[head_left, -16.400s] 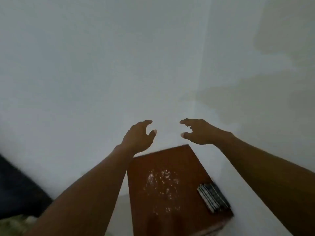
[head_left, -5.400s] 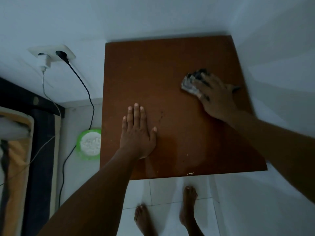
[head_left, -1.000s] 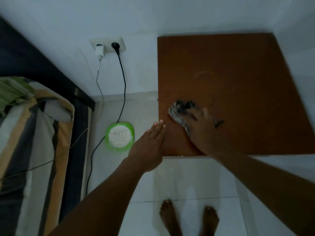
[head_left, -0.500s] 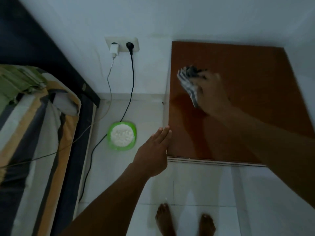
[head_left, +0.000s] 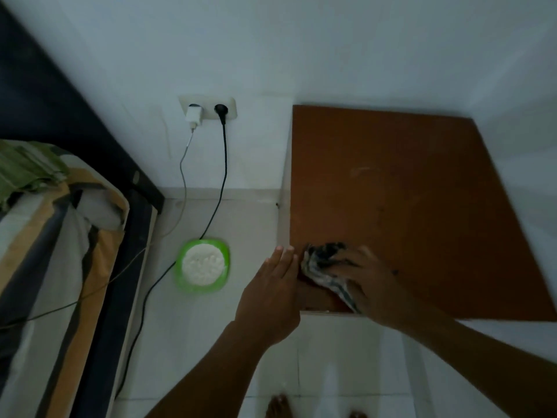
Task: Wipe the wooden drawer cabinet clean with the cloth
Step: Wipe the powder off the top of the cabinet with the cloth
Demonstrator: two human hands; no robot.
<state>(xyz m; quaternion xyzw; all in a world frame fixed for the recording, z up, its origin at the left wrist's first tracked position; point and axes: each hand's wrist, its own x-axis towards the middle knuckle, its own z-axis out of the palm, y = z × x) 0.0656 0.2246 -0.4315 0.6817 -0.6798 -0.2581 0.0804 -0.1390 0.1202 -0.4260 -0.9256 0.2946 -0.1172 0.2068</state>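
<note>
Right hand [head_left: 370, 285] clutches the bunched cloth [head_left: 322, 263], lying diagonally on the wooden cabinet [head_left: 407, 191]'s near-left corner; left hand [head_left: 271, 297], fingers straight, flanks the edge.

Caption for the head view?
Right hand presses striped cloth onto wooden cabinet top, near-left corner; left hand open beside the edge.

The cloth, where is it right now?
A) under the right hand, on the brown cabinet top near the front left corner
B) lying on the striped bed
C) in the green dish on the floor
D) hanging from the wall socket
A: the right hand holds the cloth down on the cabinet top at its front left corner, right beside the flat left hand.
</note>
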